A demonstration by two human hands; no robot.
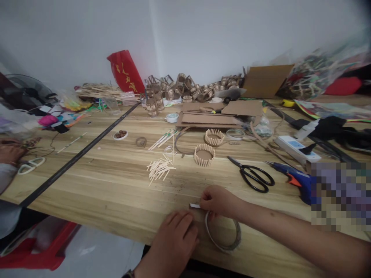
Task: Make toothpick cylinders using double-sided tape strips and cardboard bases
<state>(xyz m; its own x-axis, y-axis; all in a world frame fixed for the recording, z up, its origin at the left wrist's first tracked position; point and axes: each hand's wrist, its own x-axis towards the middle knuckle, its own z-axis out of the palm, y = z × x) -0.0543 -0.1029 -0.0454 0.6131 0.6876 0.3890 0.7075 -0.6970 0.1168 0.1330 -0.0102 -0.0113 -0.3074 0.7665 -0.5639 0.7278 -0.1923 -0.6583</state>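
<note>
My right hand (218, 200) is closed in a pinch on a narrow strip (194, 206), whose pale face and brown end stick out to the left. Below that hand is a loose grey-brown coil (238, 236) of similar strip; whether the two are joined is hidden behind my fingers. My left hand (172, 241) rests on the table near its front edge, fingers extended and close together, with nothing visible in it. Farther forward, two rings of short wooden sticks (204, 155) stand on brown bases. A pile of short sticks (159, 168) lies to their left.
Black-handled scissors (256, 177) and a blue glue gun (298, 179) lie right of the hands. Behind are cardboard sheets (208, 119) and several small stick buckets (151, 107). A power strip (298, 148) sits at right. Another person's hand (11, 152) is at far left.
</note>
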